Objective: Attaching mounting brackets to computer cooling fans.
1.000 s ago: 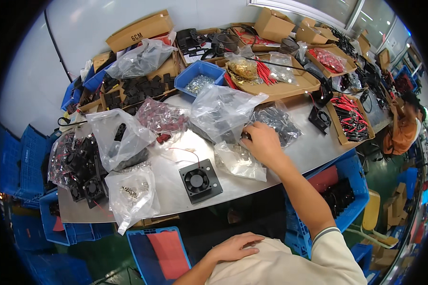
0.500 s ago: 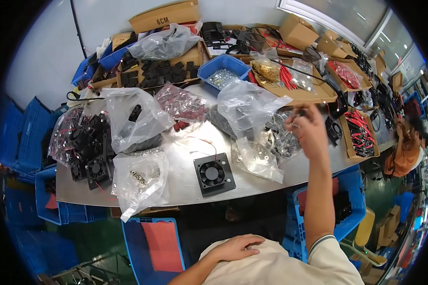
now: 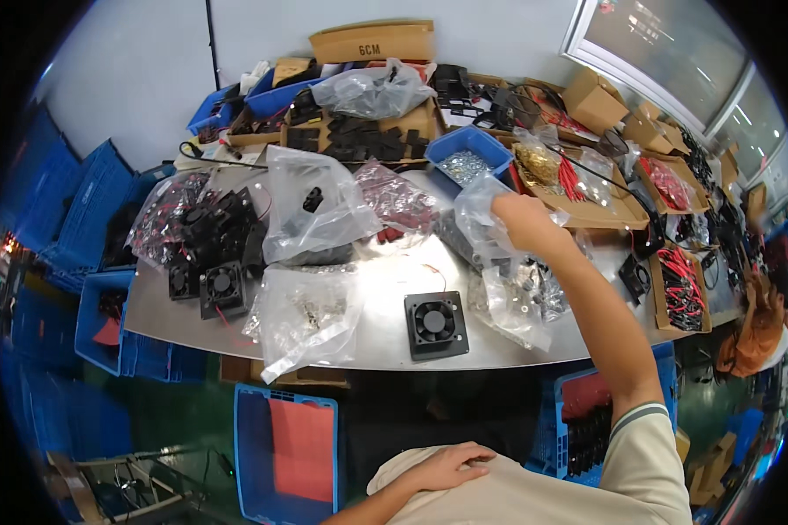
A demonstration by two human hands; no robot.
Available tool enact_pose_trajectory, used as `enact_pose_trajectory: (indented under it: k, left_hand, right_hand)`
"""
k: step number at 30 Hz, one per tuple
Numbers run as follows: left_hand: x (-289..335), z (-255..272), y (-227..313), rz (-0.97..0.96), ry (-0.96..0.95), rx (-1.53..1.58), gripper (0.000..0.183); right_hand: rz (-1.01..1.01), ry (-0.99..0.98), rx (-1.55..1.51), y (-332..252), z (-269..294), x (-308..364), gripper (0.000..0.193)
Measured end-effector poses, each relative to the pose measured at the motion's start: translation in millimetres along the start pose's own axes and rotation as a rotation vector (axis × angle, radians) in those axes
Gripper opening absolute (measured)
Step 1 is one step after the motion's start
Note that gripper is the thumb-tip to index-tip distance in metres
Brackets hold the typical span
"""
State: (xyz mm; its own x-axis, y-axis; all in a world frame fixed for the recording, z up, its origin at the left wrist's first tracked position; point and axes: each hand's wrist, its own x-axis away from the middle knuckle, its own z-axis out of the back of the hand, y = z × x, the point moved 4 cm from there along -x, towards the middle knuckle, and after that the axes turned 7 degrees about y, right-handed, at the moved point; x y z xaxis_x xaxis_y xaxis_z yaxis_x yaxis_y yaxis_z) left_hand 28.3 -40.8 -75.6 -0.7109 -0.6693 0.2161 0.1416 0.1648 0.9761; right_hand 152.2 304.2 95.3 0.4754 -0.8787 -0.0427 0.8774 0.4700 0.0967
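My right hand (image 3: 527, 220) reaches across the metal table to a clear plastic bag (image 3: 481, 208). Its fingertips are hidden at the mouth of the bag, so their grip does not show. My left hand (image 3: 451, 466) lies flat on my shirt, fingers stretched out and holding nothing. A square black fan on a plate (image 3: 434, 322) rests near the table's front edge, its thin red wire trailing away behind. Right of the fan is a clear bag of small metal parts (image 3: 510, 306). A blue bin of small metal pieces (image 3: 468, 162) stands just beyond my right hand.
Several black fans (image 3: 222, 289) are heaped at the left beside a bag of small hardware (image 3: 311, 315). A cardboard tray of red and black leads (image 3: 680, 289) stands at the right. Below the table edge is a blue crate (image 3: 243, 455). Someone in orange (image 3: 744, 346) sits far right.
My right hand has moved left from above the metal parts to the clear bag. My left hand stays on my shirt. The whole view has shifted, so the table sits further right.
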Motion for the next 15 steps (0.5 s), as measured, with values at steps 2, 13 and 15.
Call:
enact_pose_trajectory:
  k: [2,13,15]
  left_hand:
    - [1,0,-2,-0.001,0.000,0.010,0.041]
    - [-16,1,11,0.081,-0.103,0.022,0.040]
    - [-13,20,19,0.047,0.037,0.143,0.041]
  right_hand:
    - [-0.021,0.013,-0.027,9,-15,-1,0.022]
    - [-0.200,0.623,-0.793,54,16,34,0.023]
    - [-0.482,0.745,-1.116,35,51,69,0.020]
